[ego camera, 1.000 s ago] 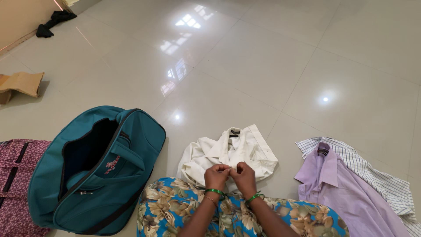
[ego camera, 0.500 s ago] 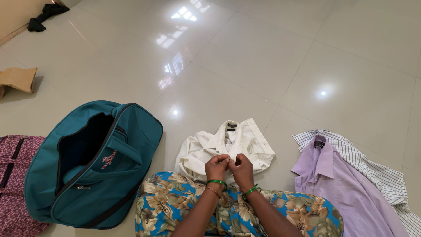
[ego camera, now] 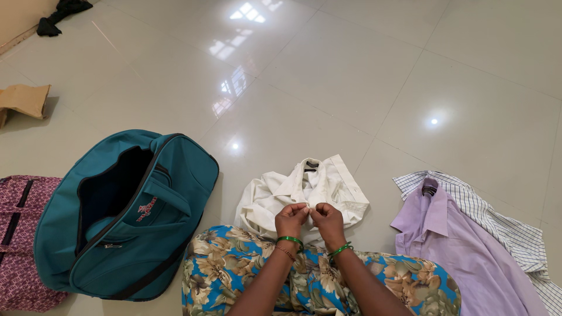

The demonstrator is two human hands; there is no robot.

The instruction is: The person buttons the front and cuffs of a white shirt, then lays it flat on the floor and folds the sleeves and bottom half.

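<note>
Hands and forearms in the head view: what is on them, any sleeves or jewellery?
Both forearms are bare, with no sleeves in view. The left hand has a green bangle and a thin beaded bracelet at the wrist. The right hand has green bangles at the wrist. No gloves; I cannot make out any rings.

Cream shirt [ego camera: 304,190], teal bag [ego camera: 126,213], lilac shirt [ego camera: 451,248] over a checked white shirt [ego camera: 497,225], blue floral skirt [ego camera: 234,272], green bangles [ego camera: 288,239], maroon, perhaps dotted, bag [ego camera: 20,234]
</note>
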